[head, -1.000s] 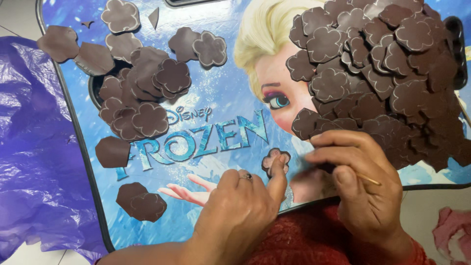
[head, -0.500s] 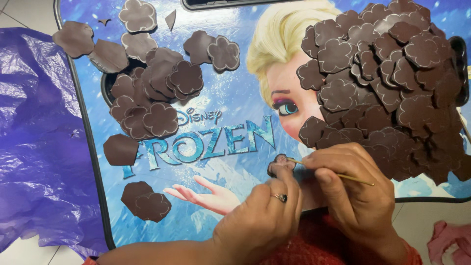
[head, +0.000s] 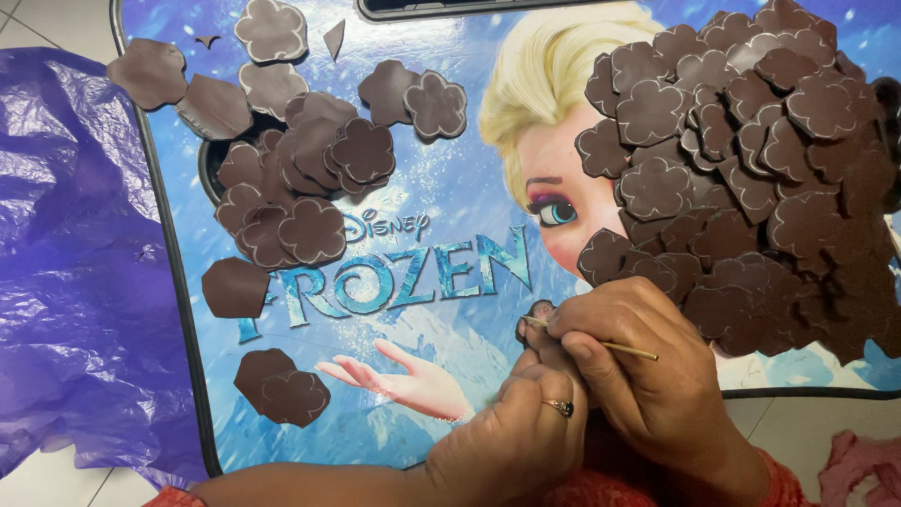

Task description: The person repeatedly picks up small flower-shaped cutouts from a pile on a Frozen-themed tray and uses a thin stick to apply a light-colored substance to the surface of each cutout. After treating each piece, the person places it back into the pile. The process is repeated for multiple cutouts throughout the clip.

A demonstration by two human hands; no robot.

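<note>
Brown flower-shaped cutouts of thin foam-like sheet lie scattered over a blue printed lap desk (head: 450, 188) with a dark rim, which carries a cartoon picture of a blonde figure. Near the lower middle of the desk, the left hand (head: 511, 432), wearing a ring with a dark stone, is curled closed around one small brown flower cutout (head: 537, 317), pinching it between thumb and fingertips so that only its top edge shows above the fingers. Just to its right and touching it, the right hand (head: 648, 376) is also closed, gripping a thin wooden stick (head: 610, 346) between thumb and forefinger; the stick's left tip rests on the held cutout, and its other end pokes out to the right past the knuckles. Right of and above the hands, a large heap of brown flower cutouts (head: 751, 169) covers the desk's right side, its lower edge just beside the right hand. Well apart, a smaller heap of brown cutouts (head: 300, 178) sits at upper left, with single pieces near it and two overlapping pieces (head: 282, 387) lower down. Crumpled purple plastic sheeting (head: 75, 282) lies left of the desk on a pale tiled floor (head: 47, 19).
</note>
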